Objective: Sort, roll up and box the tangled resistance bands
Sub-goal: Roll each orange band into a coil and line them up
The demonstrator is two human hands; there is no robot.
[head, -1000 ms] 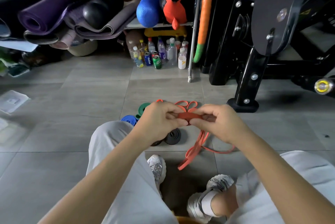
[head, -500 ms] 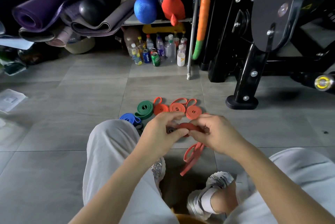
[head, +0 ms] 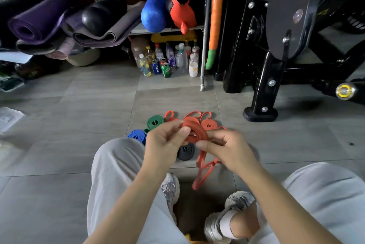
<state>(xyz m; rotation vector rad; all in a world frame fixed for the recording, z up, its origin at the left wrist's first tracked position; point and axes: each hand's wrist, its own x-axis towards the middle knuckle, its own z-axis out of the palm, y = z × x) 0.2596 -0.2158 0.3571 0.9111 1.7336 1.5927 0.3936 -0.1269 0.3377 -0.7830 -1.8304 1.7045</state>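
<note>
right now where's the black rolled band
Head view: the black rolled band lies on the floor, centre, just below the left hand and right hand, left of the loose orange band.

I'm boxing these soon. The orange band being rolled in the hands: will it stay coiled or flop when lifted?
Likely floppy: the orange band trails limp below the coil. It may unwind if loosely held, since the left hand and right hand both pinch it.

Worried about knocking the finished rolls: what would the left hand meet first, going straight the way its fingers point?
The half-rolled orange band the left hand grips, then probably the right hand pinching the other side. The rolled orange band on the floor beyond seems lower, though depth is unclear.
</note>
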